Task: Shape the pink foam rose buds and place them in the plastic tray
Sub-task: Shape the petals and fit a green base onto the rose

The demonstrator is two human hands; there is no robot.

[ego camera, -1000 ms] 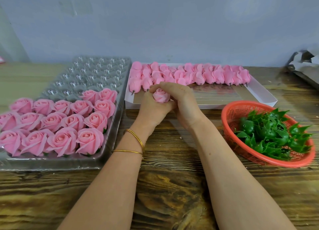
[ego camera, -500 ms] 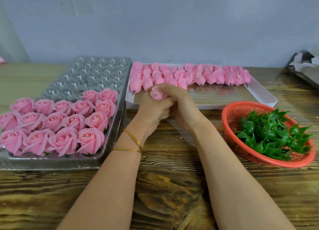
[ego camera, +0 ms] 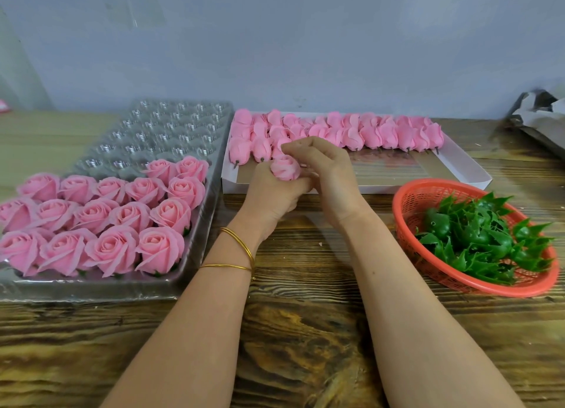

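Left hand [ego camera: 272,193] and right hand [ego camera: 328,175] fingers curled round one pink foam rose bud [ego camera: 286,168] above the white cardboard box [ego camera: 428,184] edge, clear plastic tray [ego camera: 171,132] of shaped pink roses [ego camera: 101,218] left on wooden surface [ego camera: 305,331], red mesh basket [ego camera: 409,212] of green plastic calyxes [ego camera: 483,239] right

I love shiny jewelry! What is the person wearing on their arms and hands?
Two thin gold bangles circle the left wrist, just below the left hand. The right hand and its wrist wear nothing. There are no sleeves or gloves on either arm.
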